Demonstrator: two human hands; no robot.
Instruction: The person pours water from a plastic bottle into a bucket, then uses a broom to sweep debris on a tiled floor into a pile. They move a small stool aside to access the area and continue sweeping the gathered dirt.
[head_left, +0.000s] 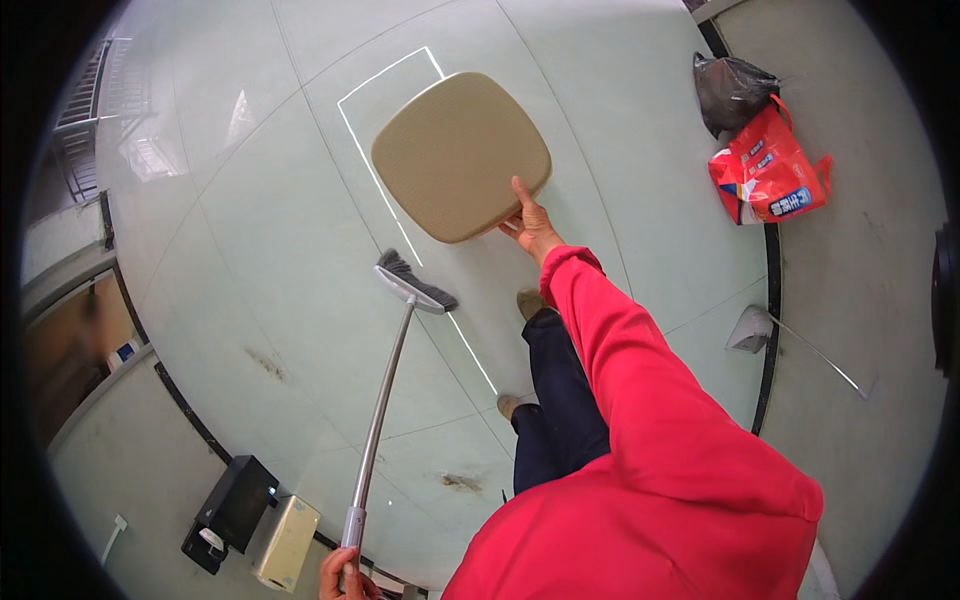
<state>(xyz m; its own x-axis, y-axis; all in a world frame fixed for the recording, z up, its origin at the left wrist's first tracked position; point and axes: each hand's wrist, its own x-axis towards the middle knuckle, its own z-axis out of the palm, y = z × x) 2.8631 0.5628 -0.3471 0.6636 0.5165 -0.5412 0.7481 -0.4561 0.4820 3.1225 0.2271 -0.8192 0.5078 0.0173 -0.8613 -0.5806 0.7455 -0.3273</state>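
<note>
My left hand (346, 576) grips the upper end of the metal handle of a broom (383, 405), at the bottom of the view. The broom's grey bristles (416, 281) are on the tiled floor, ahead and to the left of my feet. With my right arm stretched forward, my right hand (534, 226) holds the near right edge of a beige, rounded-square stool (461, 157). Its thumb lies on the top, the fingers beneath the rim. Only the textured seat shows; any legs are hidden, and I cannot tell whether it touches the floor.
A black plastic bag (731, 94) and a red carrier bag (772, 169) stand by the right wall. Further back along it is a long-handled dustpan (750, 330). A black case (238, 499) and a cream box (289, 544) stand at lower left. Dirt (459, 482) marks the floor.
</note>
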